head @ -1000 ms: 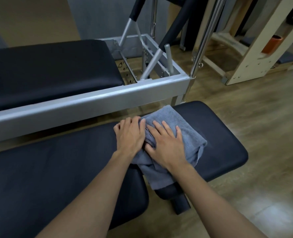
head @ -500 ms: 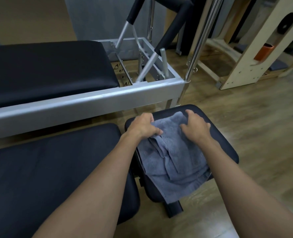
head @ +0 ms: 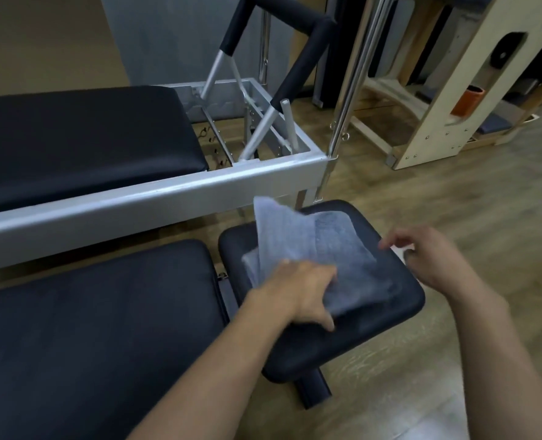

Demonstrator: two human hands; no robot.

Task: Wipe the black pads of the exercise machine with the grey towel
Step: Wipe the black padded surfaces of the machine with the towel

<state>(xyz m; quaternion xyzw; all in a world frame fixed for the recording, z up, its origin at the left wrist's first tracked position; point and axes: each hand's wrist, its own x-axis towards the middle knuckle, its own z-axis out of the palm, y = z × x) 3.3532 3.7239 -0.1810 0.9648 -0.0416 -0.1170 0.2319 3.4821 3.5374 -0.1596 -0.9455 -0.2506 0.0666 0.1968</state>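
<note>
Left hand [head: 298,292]: fingers closed on the towel's near edge.
Right hand [head: 434,262]: at 3 o'clock — fingers loosely spread, holding nothing.
Towel [head: 314,249]: blurred, on the small pad [head: 358,331] — far corner lifted.
Long pad [head: 88,328]: at 9 o'clock.

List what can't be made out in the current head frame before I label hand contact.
- Grey terry towel: motion-blurred; its folds and lifted edge are unclear.
- Left hand: fingertips hidden under the towel, so the grip is unclear.
- Right hand: blurred, off the towel; finger pose unclear.
- Small black square pad: the surface under the towel is covered.
- Long black padded bench: cut off by the left and bottom edges.
</note>
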